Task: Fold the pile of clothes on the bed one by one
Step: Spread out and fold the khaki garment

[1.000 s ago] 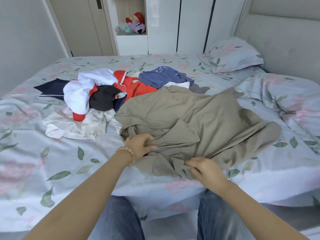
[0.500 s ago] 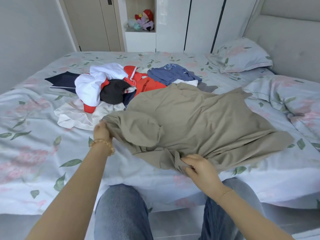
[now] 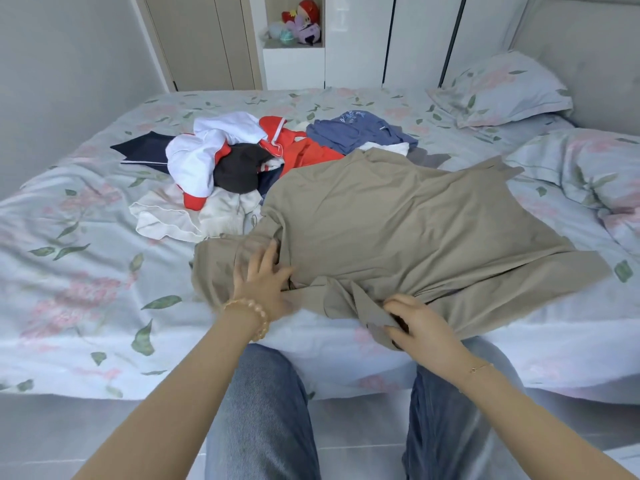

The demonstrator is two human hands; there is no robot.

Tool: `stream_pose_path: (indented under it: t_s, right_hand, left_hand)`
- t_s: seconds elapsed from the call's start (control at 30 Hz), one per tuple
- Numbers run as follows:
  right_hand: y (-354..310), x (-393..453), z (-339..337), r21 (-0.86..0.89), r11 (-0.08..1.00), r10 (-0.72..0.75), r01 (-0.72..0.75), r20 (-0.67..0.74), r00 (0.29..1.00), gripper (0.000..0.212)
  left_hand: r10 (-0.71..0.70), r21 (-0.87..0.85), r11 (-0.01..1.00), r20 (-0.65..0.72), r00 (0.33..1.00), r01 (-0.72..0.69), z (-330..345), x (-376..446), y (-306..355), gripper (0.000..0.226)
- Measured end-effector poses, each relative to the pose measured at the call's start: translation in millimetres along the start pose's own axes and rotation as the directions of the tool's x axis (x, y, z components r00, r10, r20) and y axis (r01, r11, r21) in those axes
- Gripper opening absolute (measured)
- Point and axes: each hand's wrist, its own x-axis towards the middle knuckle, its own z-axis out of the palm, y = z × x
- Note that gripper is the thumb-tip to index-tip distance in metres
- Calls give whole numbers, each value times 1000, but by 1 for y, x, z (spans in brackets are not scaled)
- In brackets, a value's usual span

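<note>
khaki shirt (image 3: 408, 233) spread wide over the near half of the bed (image 3: 79, 271), front hem hanging a little past the mattress edge above the knees in blue jeans (image 3: 263, 403). far corner of the cloth reaching toward the duvet (image 3: 588, 174) on the right, upper edge lying over the pile of clothes (image 3: 242, 161). left hand (image 3: 263, 282), with a bead bracelet at the wrist, laid flat on the left part of the shirt, fingers (image 3: 268, 256) straight and spread, pressing the cloth down just beside a bunched fold. right hand (image 3: 420, 323) at the near edge, fingers curled and pinching a crumpled bit of the hem. pile sitting behind and to the left of the shirt, in the middle of the bed: white and red garment (image 3: 207, 157), black piece (image 3: 242, 171), red top (image 3: 304, 150), blue shirt (image 3: 356, 129), dark navy piece (image 3: 145, 150), cream cloth (image 3: 180, 216) at the front. open floral sheet to the left of the left hand, reaching to the bed's left edge. also open sheet behind the pile up to the far edge. pillow (image 3: 498, 88) against the headboard at the right. grey floor strip between legs and mattress. wardrobe with a niche holding plush toys (image 3: 301, 22) at the back.
</note>
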Motion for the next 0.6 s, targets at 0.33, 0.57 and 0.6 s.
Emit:
stream_pose_path:
  t_s: [0.33, 0.57, 0.6]
  right_hand:
    - [-1, 6, 4, 85, 996, 26, -28, 20, 999, 19]
    - [-2, 8, 15, 196, 973, 161, -122, -196, 967, 17]
    - [-2, 4, 13, 225, 966, 184, -126, -259, 948, 23]
  left_hand:
    - [-550, -20, 834, -125, 826, 552, -65, 54, -115, 48]
    - [-106, -194, 976, -43, 993, 95, -37, 42, -53, 64]
    - [91, -299, 951, 36, 995, -76, -24, 27, -26, 67]
